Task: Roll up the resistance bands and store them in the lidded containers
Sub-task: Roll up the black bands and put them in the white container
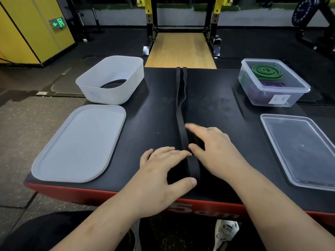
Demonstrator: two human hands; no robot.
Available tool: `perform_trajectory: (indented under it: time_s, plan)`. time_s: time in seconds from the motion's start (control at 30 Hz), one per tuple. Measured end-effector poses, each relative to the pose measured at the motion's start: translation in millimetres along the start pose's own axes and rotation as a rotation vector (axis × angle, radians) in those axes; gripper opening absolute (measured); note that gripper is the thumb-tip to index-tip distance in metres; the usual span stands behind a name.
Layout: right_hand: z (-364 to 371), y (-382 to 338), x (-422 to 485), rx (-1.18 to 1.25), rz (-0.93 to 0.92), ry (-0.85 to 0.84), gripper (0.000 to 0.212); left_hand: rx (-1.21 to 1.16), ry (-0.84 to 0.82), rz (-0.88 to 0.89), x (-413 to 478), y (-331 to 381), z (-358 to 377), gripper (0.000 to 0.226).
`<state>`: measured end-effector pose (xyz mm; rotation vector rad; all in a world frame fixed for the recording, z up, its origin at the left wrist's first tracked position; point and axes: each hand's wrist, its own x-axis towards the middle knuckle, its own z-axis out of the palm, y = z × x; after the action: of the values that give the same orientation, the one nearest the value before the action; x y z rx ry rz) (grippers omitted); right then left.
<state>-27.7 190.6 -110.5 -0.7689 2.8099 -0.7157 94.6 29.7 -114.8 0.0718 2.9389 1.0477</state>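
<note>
a flat black rubber resistance band runs down the middle of a matte black padded tabletop, its near end wound into a thick coil. the left grip is clamped on that coil, thumb and fingers curled round it. the right grip, blurred, lies over the strap just beyond; whether it clasps cannot be told. at left, a frosted rounded tub holds a black coil, with its lid flat beside it. at right, a clear box with an unreadable white label holds a green coil and a purple coil, its clear lid nearby. the red edge reads "5cm".
</note>
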Motion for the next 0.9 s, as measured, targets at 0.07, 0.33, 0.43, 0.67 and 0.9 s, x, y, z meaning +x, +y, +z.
perform_trajectory:
  time_s: [0.07,0.33,0.43,0.67,0.9]
  plan:
    - [4.4,2.2,-1.2,0.013,-0.050,0.036,0.057,0.007,0.007,0.007,1.0,-0.1,0.7,0.056]
    - [15.1,14.1,4.4,-0.189,-0.167,-0.069,0.046,0.032,0.009,0.010,2.6,-1.5,2.2,0.070]
    - [8.1,15.7,-1.3,-0.100,-0.211,-0.058,0.044,0.032,0.001,0.000,3.9,-2.0,0.4,0.068]
    - [-0.7,27.0,-27.8,0.005,-0.264,-0.136,0.048,-0.048,-0.004,0.005,1.2,-3.7,-0.7,0.064]
    - [-16.9,31.9,-56.5,0.176,-0.187,-0.281,0.077,0.005,0.017,0.038,5.5,-2.7,4.7,0.064]
